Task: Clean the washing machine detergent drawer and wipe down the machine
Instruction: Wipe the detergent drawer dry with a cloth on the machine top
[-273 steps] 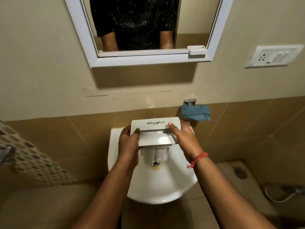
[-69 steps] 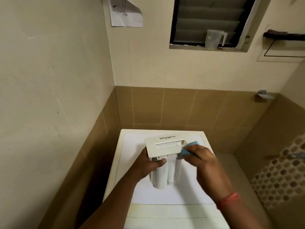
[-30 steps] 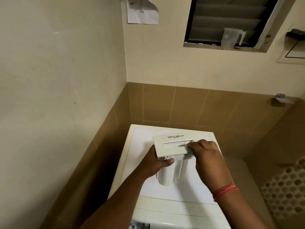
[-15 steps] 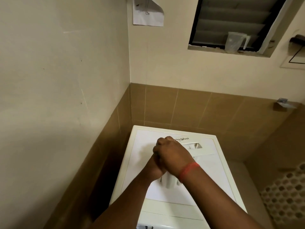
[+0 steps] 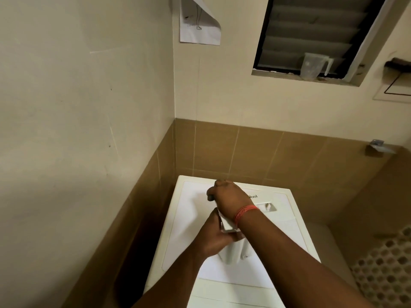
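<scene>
Drawer carried from the sink to the top of the washing machine, right hand now slid across to the front panel's left end, covering most of the logo, blue cloth no longer seen, left hand holds on as before.

Drawer: sitting on top of the washing machine.
Washing machine: standing in the corner, wall at its left and behind.
Jug: standing on the window ledge, up high, at the right.
Paper: hanging left of the window.
</scene>
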A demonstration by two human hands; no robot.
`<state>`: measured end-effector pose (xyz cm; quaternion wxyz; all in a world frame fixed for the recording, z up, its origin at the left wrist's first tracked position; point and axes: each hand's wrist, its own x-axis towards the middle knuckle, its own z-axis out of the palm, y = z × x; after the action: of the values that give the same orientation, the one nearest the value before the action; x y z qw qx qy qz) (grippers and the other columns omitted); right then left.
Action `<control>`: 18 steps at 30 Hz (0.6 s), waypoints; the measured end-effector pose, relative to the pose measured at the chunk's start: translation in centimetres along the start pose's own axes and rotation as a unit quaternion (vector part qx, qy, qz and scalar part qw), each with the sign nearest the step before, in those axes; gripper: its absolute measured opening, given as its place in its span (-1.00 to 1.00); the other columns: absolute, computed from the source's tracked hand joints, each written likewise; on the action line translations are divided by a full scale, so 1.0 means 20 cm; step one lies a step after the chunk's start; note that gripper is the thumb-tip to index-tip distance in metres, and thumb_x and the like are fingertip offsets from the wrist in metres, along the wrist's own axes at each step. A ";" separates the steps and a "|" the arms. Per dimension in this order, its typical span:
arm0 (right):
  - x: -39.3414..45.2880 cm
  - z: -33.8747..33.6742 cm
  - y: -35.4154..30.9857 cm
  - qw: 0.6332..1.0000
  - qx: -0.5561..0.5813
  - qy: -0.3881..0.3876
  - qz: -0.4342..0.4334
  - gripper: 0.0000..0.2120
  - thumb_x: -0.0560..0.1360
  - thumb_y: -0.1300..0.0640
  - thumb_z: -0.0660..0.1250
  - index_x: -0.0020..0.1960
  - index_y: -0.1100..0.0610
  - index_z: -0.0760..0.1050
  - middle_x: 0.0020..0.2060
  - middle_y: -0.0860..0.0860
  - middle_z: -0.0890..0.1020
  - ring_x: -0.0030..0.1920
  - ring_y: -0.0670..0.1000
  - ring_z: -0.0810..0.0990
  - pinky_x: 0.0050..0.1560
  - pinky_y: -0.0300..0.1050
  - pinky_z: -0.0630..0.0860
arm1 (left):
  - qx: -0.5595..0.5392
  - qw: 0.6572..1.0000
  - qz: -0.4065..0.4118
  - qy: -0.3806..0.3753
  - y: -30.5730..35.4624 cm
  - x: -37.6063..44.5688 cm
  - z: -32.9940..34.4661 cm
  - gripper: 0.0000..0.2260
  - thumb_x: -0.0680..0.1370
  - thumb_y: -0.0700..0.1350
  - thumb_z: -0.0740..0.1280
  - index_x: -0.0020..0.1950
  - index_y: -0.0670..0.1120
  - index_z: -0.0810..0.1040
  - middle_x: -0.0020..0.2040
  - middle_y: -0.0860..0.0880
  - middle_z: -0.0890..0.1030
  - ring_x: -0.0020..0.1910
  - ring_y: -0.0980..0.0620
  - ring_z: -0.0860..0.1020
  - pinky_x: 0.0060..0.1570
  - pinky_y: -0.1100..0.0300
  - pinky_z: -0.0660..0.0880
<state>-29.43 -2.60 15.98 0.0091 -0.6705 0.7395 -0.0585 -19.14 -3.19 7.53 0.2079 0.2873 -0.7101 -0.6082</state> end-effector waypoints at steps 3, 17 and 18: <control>-0.04 -0.01 0.02 1.000 0.019 0.002 -0.008 -0.63 0.44 0.33 0.22 0.07 -0.01 0.63 0.00 0.00 0.53 0.10 0.09 0.49 0.03 -0.10 0.47 | 0.002 1.000 0.002 -0.004 0.00 0.02 0.00 -0.36 0.33 -0.10 0.57 0.34 0.11 0.37 0.17 0.25 0.57 0.19 0.33 0.51 0.11 0.44 0.43; -0.04 -0.01 0.07 0.996 0.081 0.002 -0.029 -0.66 0.42 0.32 0.25 0.02 -0.01 0.65 -0.05 0.03 0.57 0.03 0.06 0.55 0.00 -0.04 0.51 | -0.011 1.000 0.009 0.004 -0.02 0.01 0.00 -0.42 0.41 -0.20 0.55 0.26 0.19 0.36 0.13 0.32 0.57 0.16 0.42 0.50 0.11 0.47 0.41; -0.06 -0.03 0.11 0.995 0.092 0.005 -0.026 -0.70 0.41 0.30 0.28 0.00 0.01 0.65 -0.07 0.05 0.58 -0.01 0.04 0.55 -0.01 -0.04 0.51 | -0.024 1.000 0.013 -0.001 -0.03 0.01 -0.01 -0.43 0.41 -0.22 0.55 0.27 0.16 0.38 0.13 0.30 0.60 0.17 0.37 0.52 0.15 0.40 0.44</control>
<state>-31.45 -1.12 16.23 0.0658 -0.6855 0.7133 -0.1303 -19.15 -3.49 6.99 0.2216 0.2720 -0.6992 -0.6229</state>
